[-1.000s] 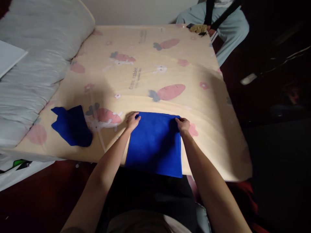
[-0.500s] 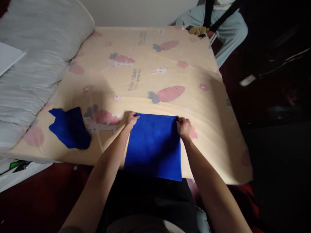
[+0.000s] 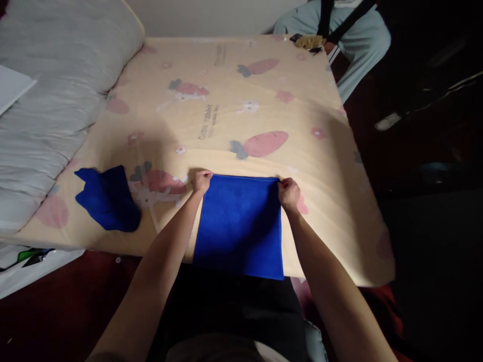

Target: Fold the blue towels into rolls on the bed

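A blue cloth [image 3: 239, 226] lies spread in a near-square at the front edge of the bed, its near edge reaching slightly past the mattress. At its far left corner, my left hand [image 3: 202, 181] is closed, pinching the fabric. My right hand [image 3: 289, 193] pinches the far right corner in the same way. The far edge runs straight between both hands. Off to the left, a second blue cloth [image 3: 109, 198] rests crumpled on the sheet, touched by neither hand.
The bed has a cream sheet [image 3: 211, 156] printed with carrots and rabbits. A grey quilt [image 3: 64, 100] is heaped at the left, with a white flat object [image 3: 13, 88] on it. Another person [image 3: 358, 45] sits at the far right corner, near a tan bundle [image 3: 310, 41].
My left hand has shifted slightly outward to the left at its corner, and my right hand a little to the right. The far edge looks straighter. The second cloth stays put.
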A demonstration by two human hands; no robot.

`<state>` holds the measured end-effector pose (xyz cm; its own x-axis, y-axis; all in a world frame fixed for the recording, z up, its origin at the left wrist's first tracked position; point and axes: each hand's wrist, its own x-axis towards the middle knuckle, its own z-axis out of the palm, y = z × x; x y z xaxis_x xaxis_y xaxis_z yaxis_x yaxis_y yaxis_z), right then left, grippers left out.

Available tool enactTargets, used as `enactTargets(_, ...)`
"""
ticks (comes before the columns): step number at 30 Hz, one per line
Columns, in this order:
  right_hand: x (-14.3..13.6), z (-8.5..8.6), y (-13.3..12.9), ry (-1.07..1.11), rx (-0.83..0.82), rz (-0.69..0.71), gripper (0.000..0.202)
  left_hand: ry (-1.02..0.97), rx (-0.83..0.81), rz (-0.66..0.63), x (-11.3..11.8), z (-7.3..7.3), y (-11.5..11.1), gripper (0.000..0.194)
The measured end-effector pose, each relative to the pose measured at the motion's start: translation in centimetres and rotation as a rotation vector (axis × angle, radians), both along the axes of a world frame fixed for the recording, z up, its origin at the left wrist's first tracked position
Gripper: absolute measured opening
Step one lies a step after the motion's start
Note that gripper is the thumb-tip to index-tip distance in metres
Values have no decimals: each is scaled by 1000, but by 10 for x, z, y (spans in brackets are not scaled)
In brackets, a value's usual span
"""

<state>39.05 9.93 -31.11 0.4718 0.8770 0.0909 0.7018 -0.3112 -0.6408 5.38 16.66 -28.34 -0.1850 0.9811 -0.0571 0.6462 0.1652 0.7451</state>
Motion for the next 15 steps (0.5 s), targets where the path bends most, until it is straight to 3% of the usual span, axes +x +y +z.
enactTargets(2,-6,3,-6,-21,3,-29,26,58,39,28,7,10,-13,31)
enactTargets(4,-21,7,-17,-60,32,-11,31,148,108,-39,21,17,-36,41)
enactTargets(8,-80,8,-51,-153,118,372,45,355,243,-511,61,14,-89,53)
enactTargets(10,-106,3,-63,-190,93,531,49,414,211,-620,74,4,-106,56)
enactTargets(12,-115,-4,-68,-230,43,580,51,457,153,-596,72,-6,-109,56)
enactTargets(15,-88,-11,-61,-269,-5,500,57,490,98,-485,43,-13,-97,56)
